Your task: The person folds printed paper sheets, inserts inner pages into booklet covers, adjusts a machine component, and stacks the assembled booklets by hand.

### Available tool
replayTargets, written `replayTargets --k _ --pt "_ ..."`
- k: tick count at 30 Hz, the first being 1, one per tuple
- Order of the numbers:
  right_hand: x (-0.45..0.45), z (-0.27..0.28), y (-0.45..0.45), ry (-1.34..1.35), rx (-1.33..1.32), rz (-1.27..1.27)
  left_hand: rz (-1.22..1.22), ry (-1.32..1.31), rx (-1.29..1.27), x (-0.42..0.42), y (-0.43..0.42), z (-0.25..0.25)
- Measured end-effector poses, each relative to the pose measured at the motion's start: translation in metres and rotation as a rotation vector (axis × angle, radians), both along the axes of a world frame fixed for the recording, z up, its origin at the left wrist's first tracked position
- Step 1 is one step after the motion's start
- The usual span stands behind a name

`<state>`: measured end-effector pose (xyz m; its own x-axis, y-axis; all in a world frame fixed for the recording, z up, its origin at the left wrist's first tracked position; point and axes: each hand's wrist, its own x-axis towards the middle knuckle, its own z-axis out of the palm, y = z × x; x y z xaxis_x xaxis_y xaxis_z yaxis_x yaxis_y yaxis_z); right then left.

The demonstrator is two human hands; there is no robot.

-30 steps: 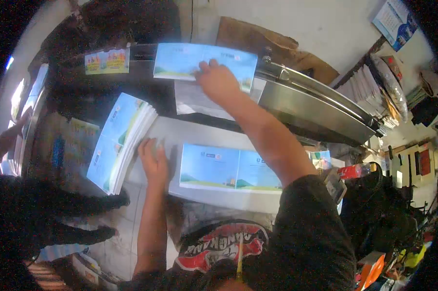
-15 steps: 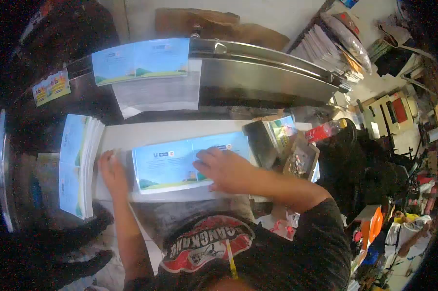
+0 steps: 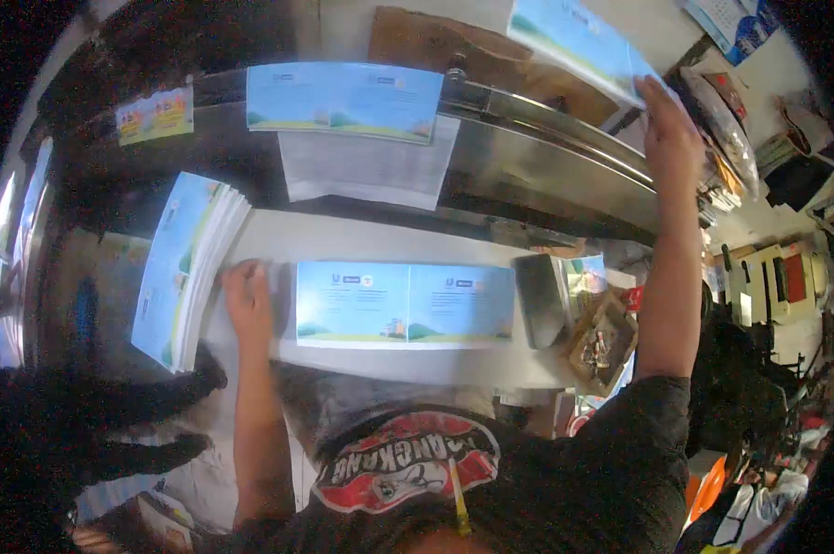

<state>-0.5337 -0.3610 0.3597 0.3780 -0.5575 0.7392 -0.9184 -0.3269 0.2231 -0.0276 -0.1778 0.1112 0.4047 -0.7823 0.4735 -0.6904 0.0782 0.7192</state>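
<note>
My right hand [image 3: 671, 134] is raised at the upper right, its fingers closed on the lower corner of a blue printed sheet [image 3: 579, 39]. My left hand [image 3: 249, 297] rests on the white table [image 3: 362, 238], fingers curled; whether it holds anything is too small to see. Right of it lies a flat blue sheet with two printed panels [image 3: 405, 305]. A thick stack of blue sheets [image 3: 179, 268] stands at the table's left end. Further blue sheets [image 3: 343, 100] lie on the metal machine, above a grey-white sheet [image 3: 366, 166].
A dark block [image 3: 542, 301] and an open box of small items [image 3: 605, 346] sit at the table's right end. The metal machine's long rail [image 3: 556, 125] runs behind. A small yellow print [image 3: 156, 116] is at the upper left, and a brown board [image 3: 491, 55] behind.
My right hand has left the sheet on the table and risen to the upper right with a blue sheet. My left hand stays beside the table sheet. The camera view has shifted.
</note>
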Motion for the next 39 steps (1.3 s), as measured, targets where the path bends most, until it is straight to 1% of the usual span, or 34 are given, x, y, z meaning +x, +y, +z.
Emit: replayTargets --k 1,2,4,5,7,8,9,10,11,12,13,14,16,17,18,19,20,21,22,23,24,25,26,29,32,34,37,39 --pt "-0.014 -0.021 -0.011 0.023 0.052 -0.064 0.001 0.015 0.009 -0.001 0.0 0.002" --pt "-0.028 -0.042 -0.018 0.024 0.055 -0.051 0.006 0.031 0.018 -0.002 0.001 0.003" --pt "-0.042 -0.086 -0.014 0.119 0.45 -0.028 0.006 0.023 0.016 -0.001 -0.001 0.0" --pt "-0.028 -0.092 -0.003 0.12 0.471 -0.008 -0.003 0.015 0.01 0.0 0.0 -0.002" --pt "0.004 -0.1 0.032 0.1 0.588 -0.055 0.006 0.012 0.02 0.0 0.001 -0.001" --pt "0.041 -0.097 0.059 0.045 0.66 -0.087 -0.011 0.016 0.005 -0.001 0.002 0.0" --pt "0.07 -0.101 0.079 0.012 0.779 0.035 -0.011 0.004 0.026 -0.001 0.001 0.0" --pt "0.082 -0.136 0.102 0.096 0.866 0.121 -0.012 0.002 0.036 0.0 0.0 -0.002" --pt "0.137 -0.118 0.143 0.004 1.118 0.127 -0.003 0.016 0.039 0.0 0.001 -0.002" --pt "0.157 -0.13 0.173 0.153 1.027 0.34 0.004 0.032 0.035 -0.001 0.0 -0.003" --pt "0.167 -0.148 0.19 0.242 0.959 0.474 -0.001 0.032 0.036 -0.001 0.0 -0.001" --pt "0.18 -0.154 0.202 0.427 0.941 0.417 0.017 0.039 0.063 -0.001 0.001 0.001" --pt "0.181 -0.155 0.205 0.354 1.042 0.463 0.037 0.049 0.092 0.003 0.002 -0.005" --pt "0.179 -0.153 0.2 0.357 1.045 0.466 -0.047 0.174 0.012 0.009 0.002 -0.016" --pt "0.174 -0.149 0.192 0.246 1.14 0.545 -0.139 0.298 -0.061 0.014 0.006 -0.022" --pt "0.171 -0.142 0.183 0.128 1.227 0.616 -0.15 0.297 -0.054 0.015 0.008 -0.021" --pt "0.173 -0.122 0.171 0.158 1.284 0.59 -0.291 0.327 -0.065 0.015 0.008 -0.018" --pt "0.176 -0.102 0.156 0.188 1.342 0.566 -0.364 0.339 -0.067 0.012 0.009 -0.012" --pt "0.172 -0.094 0.137 0.171 1.258 0.557 -0.437 0.353 -0.067 0.009 0.01 -0.006" --pt "0.168 -0.092 0.109 0.252 1.1 0.623 -0.394 0.197 0.039 -0.001 0.01 0.004" --pt "0.18 -0.069 0.098 0.237 1.141 0.347 -0.348 0.04 0.142 -0.006 0.011 0.009" --pt "0.173 -0.073 0.079 0.217 1.067 0.392 -0.367 -0.032 0.18 -0.003 0.01 0.003" --pt "0.165 -0.091 0.058 0.193 0.973 0.474 -0.363 -0.033 0.175 -0.004 0.01 0.005" --pt "0.165 -0.1 0.039 0.147 1.014 0.534 -0.376 -0.014 0.214 -0.005 0.012 0.009" --pt "0.169 -0.102 0.036 0.171 1.053 0.502 -0.374 -0.047 0.226 -0.003 0.013 0.006" --pt "0.169 -0.097 0.037 0.142 1.099 0.503 -0.381 -0.063 0.225 -0.002 0.012 0.005" --pt "0.173 -0.082 0.053 0.081 1.095 0.467 -0.359 -0.062 0.247 -0.006 0.014 0.011" --pt "0.165 -0.077 0.049 0.172 1.171 0.389 -0.404 -0.145 0.191 -0.001 0.01 -0.001"
